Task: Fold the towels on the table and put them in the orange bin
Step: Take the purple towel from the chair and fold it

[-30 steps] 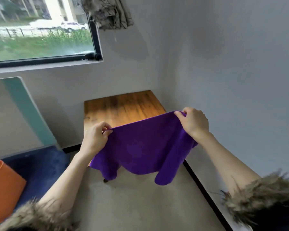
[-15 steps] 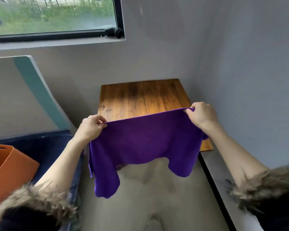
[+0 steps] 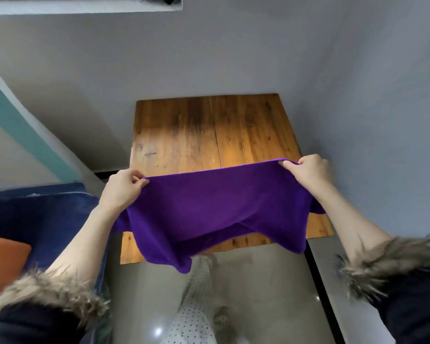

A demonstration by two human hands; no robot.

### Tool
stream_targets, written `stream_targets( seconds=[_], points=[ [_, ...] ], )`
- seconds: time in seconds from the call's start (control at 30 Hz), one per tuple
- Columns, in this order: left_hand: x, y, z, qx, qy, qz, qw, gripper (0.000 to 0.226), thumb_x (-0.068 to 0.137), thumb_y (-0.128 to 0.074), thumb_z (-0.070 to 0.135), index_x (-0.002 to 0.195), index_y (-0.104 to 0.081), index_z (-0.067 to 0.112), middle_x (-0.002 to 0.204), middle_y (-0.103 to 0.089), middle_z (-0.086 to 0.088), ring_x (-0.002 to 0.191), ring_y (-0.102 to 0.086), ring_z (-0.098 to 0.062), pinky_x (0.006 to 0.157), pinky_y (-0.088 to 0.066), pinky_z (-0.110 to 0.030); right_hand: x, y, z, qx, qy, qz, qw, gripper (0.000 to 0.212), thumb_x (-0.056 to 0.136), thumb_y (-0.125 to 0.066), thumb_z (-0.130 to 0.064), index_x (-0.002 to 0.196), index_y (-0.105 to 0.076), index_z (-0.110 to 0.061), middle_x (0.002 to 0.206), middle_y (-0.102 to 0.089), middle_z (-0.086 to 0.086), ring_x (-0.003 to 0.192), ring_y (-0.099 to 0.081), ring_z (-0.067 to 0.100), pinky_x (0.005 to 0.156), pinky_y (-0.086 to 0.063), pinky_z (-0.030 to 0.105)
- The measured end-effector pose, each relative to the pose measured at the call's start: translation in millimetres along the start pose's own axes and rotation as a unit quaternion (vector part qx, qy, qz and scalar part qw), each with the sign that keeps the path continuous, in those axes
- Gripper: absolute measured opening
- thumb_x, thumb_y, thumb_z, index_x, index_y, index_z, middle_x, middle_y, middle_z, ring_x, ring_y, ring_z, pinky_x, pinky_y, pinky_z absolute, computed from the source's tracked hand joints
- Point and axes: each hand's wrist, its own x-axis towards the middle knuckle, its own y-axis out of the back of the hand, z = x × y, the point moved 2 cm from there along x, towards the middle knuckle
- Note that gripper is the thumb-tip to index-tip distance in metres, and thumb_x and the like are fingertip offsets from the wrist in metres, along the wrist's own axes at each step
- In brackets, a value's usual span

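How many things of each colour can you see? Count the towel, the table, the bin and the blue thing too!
Purple: 1, the towel, held up by the left hand and right hand
Brown: 1, the wooden table
Orange: 1, the bin
Blue: 1, the cushion beside the bin
Total: 4

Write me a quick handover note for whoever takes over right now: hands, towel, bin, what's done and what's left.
Left hand: pinches the top left corner of the purple towel.
Right hand: pinches the top right corner.
Towel: stretched between both hands above the near part of the wooden table, lower corners hanging free past its front edge.
Orange bin: low at the left, beside the blue cushion; only part of it shows.
Done: towel picked up and spread.
Left: fold it, then put it in the bin. No other towel in view.
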Motion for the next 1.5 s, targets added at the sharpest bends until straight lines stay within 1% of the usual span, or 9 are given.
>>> stream_targets(
  seconds=[0.17, 0.27, 0.4, 0.67, 0.93, 1.07, 1.23, 1.4, 1.5],
  points=[
    [77, -19, 0, 0.028, 0.011, -0.011, 0.999, 0.026, 0.084, -0.062, 0.044, 0.087, -0.067, 0.019, 0.091, -0.067, -0.007, 0.094, -0.059, -0.032, 0.077, -0.048, -0.039, 57, -30, -28, -0.114, 0.0, -0.019, 0.993, 0.039, 0.09, -0.054, -0.045, 0.1, -0.066, -0.009, 0.1, -0.065, 0.015, 0.094, -0.059, 0.035, 0.077, -0.044, 0.035],
    [117, -35, 1, 0.045, -0.007, -0.015, 0.999, 0.022, 0.088, -0.06, 0.036, 0.093, -0.067, 0.016, 0.097, -0.067, -0.01, 0.096, -0.057, -0.035, 0.076, -0.044, -0.038, 87, -51, -40, -0.152, 0.021, -0.016, 0.988, 0.029, 0.095, -0.051, -0.032, 0.107, -0.063, -0.009, 0.109, -0.065, 0.016, 0.102, -0.058, 0.035, 0.088, -0.039, 0.037],
    [163, -54, 5, 0.04, -0.055, -0.022, 0.997, 0.015, 0.09, -0.054, 0.015, 0.097, -0.065, 0.008, 0.1, -0.063, -0.016, 0.096, -0.055, -0.033, 0.082, -0.041, -0.037, 123, -76, -50, -0.187, 0.042, -0.002, 0.981, 0.027, 0.097, -0.047, -0.027, 0.108, -0.063, -0.008, 0.106, -0.066, 0.016, 0.102, -0.057, 0.035, 0.09, -0.036, 0.039],
    [214, -88, 6, 0.028, -0.054, -0.024, 0.998, 0.024, 0.088, -0.048, 0.005, 0.106, -0.063, 0.008, 0.106, -0.057, -0.017, 0.097, -0.057, -0.033, 0.09, -0.045, -0.042, 175, -116, -64, -0.139, 0.053, 0.011, 0.989, 0.029, 0.096, -0.047, -0.023, 0.118, -0.06, -0.009, 0.12, -0.059, 0.018, 0.114, -0.047, 0.035, 0.097, -0.032, 0.043],
    [170, -146, -41, 0.014, -0.008, -0.048, 0.999, 0.034, 0.086, -0.051, -0.003, 0.12, -0.053, -0.004, 0.122, -0.05, -0.024, 0.115, -0.047, -0.038, 0.101, -0.036, -0.041, 127, -204, -87, -0.091, 0.146, -0.172, 0.97, 0.051, 0.096, -0.044, -0.029, 0.143, -0.032, -0.015, 0.15, -0.032, 0.01, 0.138, -0.026, 0.026, 0.113, -0.024, 0.044],
    [158, -160, -65, 0.031, 0.045, -0.056, 0.997, 0.044, 0.09, -0.051, 0.007, 0.133, -0.043, -0.004, 0.141, -0.038, -0.024, 0.133, -0.034, -0.036, 0.109, -0.029, -0.043, 86, -254, -111, -0.126, 0.219, -0.236, 0.938, 0.059, 0.096, -0.039, -0.041, 0.148, -0.018, -0.025, 0.158, -0.009, 0.004, 0.145, -0.004, 0.021, 0.116, -0.008, 0.049],
    [154, -170, -85, 0.112, -0.027, -0.096, 0.989, 0.064, 0.091, -0.055, 0.028, 0.143, -0.029, 0.002, 0.153, -0.018, -0.021, 0.142, -0.016, -0.035, 0.114, -0.02, -0.043, 65, -298, -130, -0.187, 0.234, -0.225, 0.927, 0.071, 0.09, -0.031, -0.06, 0.149, -0.004, -0.03, 0.158, 0.008, 0.004, 0.144, 0.012, 0.027, 0.108, 0.003, 0.064],
    [169, -154, -111, 0.132, -0.05, -0.082, 0.987, 0.06, 0.091, -0.053, 0.031, 0.144, -0.031, 0.011, 0.155, -0.02, -0.011, 0.143, -0.017, -0.031, 0.113, -0.02, -0.047, 63, -307, -125, -0.216, 0.241, -0.181, 0.929, 0.07, 0.089, -0.024, -0.062, 0.149, -0.005, -0.03, 0.158, 0.005, 0.004, 0.144, 0.01, 0.028, 0.109, 0.002, 0.065],
    [182, -143, -120, 0.131, -0.092, -0.057, 0.985, 0.049, 0.091, -0.054, 0.023, 0.136, -0.044, 0.006, 0.145, -0.037, -0.017, 0.135, -0.033, -0.036, 0.109, -0.029, -0.049, 62, -308, -132, -0.196, 0.219, -0.169, 0.941, 0.068, 0.091, -0.032, -0.057, 0.149, -0.011, -0.028, 0.158, 0.0, 0.005, 0.145, 0.006, 0.028, 0.109, 0.002, 0.065]
  ],
)
